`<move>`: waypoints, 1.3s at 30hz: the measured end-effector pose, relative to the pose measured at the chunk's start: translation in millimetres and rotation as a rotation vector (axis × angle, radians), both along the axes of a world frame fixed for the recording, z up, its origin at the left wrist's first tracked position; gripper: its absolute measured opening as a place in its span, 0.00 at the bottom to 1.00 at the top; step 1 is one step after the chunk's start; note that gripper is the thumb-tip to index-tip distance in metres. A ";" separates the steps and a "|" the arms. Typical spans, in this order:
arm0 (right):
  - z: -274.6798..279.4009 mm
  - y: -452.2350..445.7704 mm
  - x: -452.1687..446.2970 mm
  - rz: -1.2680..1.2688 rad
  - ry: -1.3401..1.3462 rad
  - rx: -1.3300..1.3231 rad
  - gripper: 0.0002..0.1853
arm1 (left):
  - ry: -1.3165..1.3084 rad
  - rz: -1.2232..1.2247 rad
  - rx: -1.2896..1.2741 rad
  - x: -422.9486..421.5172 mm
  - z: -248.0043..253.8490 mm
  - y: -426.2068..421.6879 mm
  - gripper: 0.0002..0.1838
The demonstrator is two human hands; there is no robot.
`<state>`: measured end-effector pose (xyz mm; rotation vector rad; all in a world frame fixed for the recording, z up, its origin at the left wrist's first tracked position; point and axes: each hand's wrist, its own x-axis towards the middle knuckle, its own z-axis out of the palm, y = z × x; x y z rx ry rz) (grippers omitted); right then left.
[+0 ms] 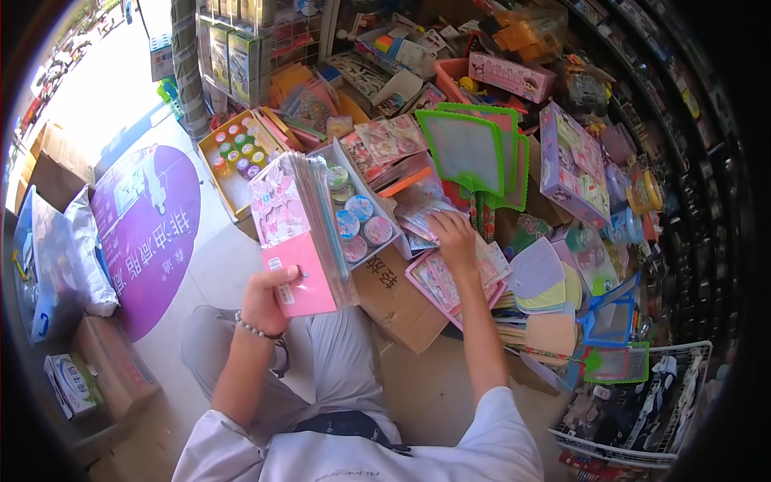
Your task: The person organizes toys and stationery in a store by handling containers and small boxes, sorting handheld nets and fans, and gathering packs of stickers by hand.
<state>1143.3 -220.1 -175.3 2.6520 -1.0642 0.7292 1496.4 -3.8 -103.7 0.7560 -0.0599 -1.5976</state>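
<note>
Pink card fronts the stack of packets (299, 241) in the left hand (269, 299), which holds it tilted above the person's lap, just left of a white box (386, 248) of round tubs (359, 207). That thumb presses on the front packet, near a white label; the other fingers are behind the stack, out of sight. The stack is thick, its clear edges fairly even, so this portion looks gathered into one bundle.

Farther right, the right hand (454, 239) reaches down with bent fingers onto loose clear packets (419, 207) (whether it pinches one or merely rests there, I cannot tell). More packets lie in a pink tray (434, 305) beneath that wrist, overlapping and apart from the held stack. The handling therefore looks partway along: one bundle is together, while plenty around the right hand remains loose. How many packets either group has cannot be counted.

On the left, a yellow box (229, 191) holds small bottles (238, 149) with colourful caps. Green-edged fans (462, 145) stand beyond the right hand, a lilac box (570, 165) leans farther right, and a wire basket (630, 458) sits near right.
</note>
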 end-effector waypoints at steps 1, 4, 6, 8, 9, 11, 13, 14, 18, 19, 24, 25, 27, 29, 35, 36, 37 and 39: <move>1.8 3.9 -2.3 -0.053 -0.043 -0.006 0.17 | -0.012 -0.004 0.004 -0.6 1.1 0.1 0.21; 11.8 10.9 -1.5 -0.231 -0.232 0.128 0.18 | -0.045 -0.014 0.014 -3.1 3.3 0.7 0.20; 15.9 12.5 0.0 -0.270 -0.294 0.165 0.18 | -0.059 -0.021 0.020 -5.5 3.9 1.1 0.20; 19.0 6.3 3.4 -0.225 -0.273 0.098 0.19 | -0.070 -0.031 0.028 -8.1 4.4 1.4 0.20; 25.1 4.0 9.4 -0.217 -0.264 0.054 0.19 | -0.069 -0.036 0.032 -9.3 4.3 0.9 0.20; 43.5 -2.1 29.0 -0.203 -0.248 -0.032 0.18 | -0.073 -0.047 0.042 -11.0 3.4 -0.5 0.20; 50.9 -16.8 46.0 -0.154 -0.202 -0.102 0.16 | -0.087 -0.054 0.019 -8.1 -9.2 -0.7 0.22; 58.9 -22.6 56.3 -0.088 -0.178 -0.127 0.15 | -0.093 -0.061 0.011 -7.2 -13.6 0.2 0.24; 83.3 -42.4 68.1 0.137 -0.075 -0.158 0.13 | -0.087 -0.072 0.034 -9.5 -10.8 -2.3 0.21; 81.1 -42.1 62.9 0.146 -0.065 -0.149 0.13 | -0.078 -0.069 0.047 -9.9 -9.1 -3.2 0.20; 24.0 -33.0 5.0 0.160 0.215 -0.082 0.17 | -0.086 -0.071 0.035 -8.1 -8.7 -2.5 0.20; 1.5 -22.4 -5.1 0.132 0.332 -0.045 0.18 | -0.100 -0.077 0.021 -6.6 -13.7 -0.8 0.21; -15.8 2.1 -13.0 0.036 0.414 0.001 0.22 | -0.114 -0.088 0.012 -6.1 -16.2 -1.1 0.23; -22.8 23.1 -7.2 -0.102 0.344 0.025 0.25 | -0.113 -0.103 0.029 -9.4 -13.0 -1.6 0.23; -25.3 29.4 12.5 -0.260 0.375 0.170 0.31 | -0.145 -0.139 0.054 -20.3 -5.2 -8.8 0.17; -19.3 24.2 9.9 -0.254 0.406 0.236 0.32 | -0.138 -0.150 0.059 -22.3 -4.3 -9.6 0.17; -9.0 17.9 5.3 -0.248 0.437 0.304 0.33 | -0.130 -0.160 0.064 -24.3 -3.4 -10.3 0.16; 3.7 8.8 6.5 -0.223 0.481 0.385 0.34 | -0.128 -0.170 0.078 -27.6 -3.0 -11.2 0.15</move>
